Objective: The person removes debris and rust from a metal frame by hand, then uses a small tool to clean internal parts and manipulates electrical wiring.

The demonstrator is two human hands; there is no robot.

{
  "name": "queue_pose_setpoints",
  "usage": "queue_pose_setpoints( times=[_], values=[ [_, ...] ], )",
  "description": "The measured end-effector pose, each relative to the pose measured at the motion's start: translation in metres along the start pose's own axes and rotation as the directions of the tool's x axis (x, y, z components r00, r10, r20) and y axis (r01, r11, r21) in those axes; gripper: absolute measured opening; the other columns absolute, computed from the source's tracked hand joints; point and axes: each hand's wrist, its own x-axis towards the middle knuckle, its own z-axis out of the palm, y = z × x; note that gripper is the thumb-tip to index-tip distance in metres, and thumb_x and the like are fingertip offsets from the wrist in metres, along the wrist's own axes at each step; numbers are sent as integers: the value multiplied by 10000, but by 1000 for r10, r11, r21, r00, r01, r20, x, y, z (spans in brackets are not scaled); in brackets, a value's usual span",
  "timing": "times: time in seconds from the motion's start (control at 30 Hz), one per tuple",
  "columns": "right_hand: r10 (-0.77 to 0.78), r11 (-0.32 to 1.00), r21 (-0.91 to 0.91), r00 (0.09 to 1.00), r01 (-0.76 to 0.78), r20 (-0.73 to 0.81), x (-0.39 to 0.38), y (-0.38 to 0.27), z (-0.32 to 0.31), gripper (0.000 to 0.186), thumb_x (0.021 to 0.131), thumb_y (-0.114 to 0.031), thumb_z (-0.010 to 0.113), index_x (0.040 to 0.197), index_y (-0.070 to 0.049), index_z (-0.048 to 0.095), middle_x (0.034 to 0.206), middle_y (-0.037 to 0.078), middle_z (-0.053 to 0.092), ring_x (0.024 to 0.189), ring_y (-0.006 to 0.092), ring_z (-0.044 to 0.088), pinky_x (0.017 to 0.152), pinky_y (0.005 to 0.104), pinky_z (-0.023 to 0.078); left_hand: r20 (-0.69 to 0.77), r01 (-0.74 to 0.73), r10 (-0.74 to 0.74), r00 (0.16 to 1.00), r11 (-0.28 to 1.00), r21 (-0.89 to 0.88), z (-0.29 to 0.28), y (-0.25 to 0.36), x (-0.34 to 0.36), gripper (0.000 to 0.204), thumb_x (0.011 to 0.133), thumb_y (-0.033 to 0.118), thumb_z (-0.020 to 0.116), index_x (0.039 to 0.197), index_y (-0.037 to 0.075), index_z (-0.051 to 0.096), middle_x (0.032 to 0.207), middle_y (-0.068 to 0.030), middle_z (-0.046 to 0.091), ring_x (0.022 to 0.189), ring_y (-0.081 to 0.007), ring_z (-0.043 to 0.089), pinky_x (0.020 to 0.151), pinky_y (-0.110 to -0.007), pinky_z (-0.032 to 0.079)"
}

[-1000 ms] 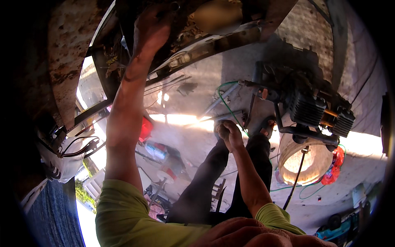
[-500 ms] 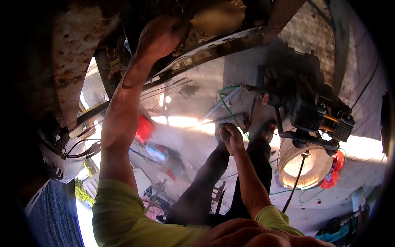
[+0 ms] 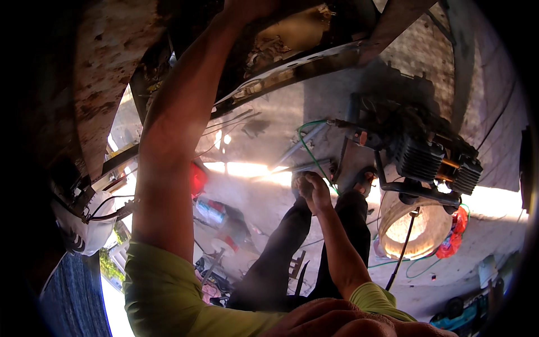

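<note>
The left arm is raised and extended, running from the yellow-green sleeve (image 3: 163, 286) up the left part of the view, with the elbow only slightly bent and the forearm slanting a little to the right as it nears the top. Its left hand (image 3: 247, 8) is at the upper edge, in shadow and partly cut off, up against or just in front of the rusty metal structure (image 3: 292, 63) that spans the top of the view; whether the fingers are spread or gripping something there, I cannot tell. The structure has a long curved rim below and a pale yellowish patch (image 3: 297, 29) inside, to the right of the forearm. The right arm is lower and closer to the body, its forearm angled up and to the left from the other sleeve, over the dark trousers (image 3: 272, 261). The right hand (image 3: 314, 191) is curled narrow, the thumb lying along the folded fingers, well apart from the structure; whether anything small sits inside it is hidden. To its right stands a black finned machine (image 3: 421, 154) with a green hose (image 3: 305, 140) near it, and below the machine is a pale round tub (image 3: 387, 238) beside a red plastic bag (image 3: 456, 231).
</note>
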Motion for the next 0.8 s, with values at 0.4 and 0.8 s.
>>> queue_pose_setpoints(
  times=[0.4,0.8],
  values=[
    [-24,999,-25,999,24,22,2,0,-4,231,976,-189,510,799,-45,544,693,50,542,633,157,524,639,297,439,-163,-439,408,898,844,-308,-49,0,-114,353,925,306,677,1116,10,697,1130,-175,687,1053,-375,641,942,-440,508],
    [-11,999,-44,1000,12,16,1,-4,0,224,991,-190,501,842,-32,554,710,42,557,601,137,535,590,280,454,-73,-205,192,979,926,-318,-52,-16,-136,275,880,261,725,1011,23,687,996,-182,670,964,-394,624,862,-449,500]
  ],
)
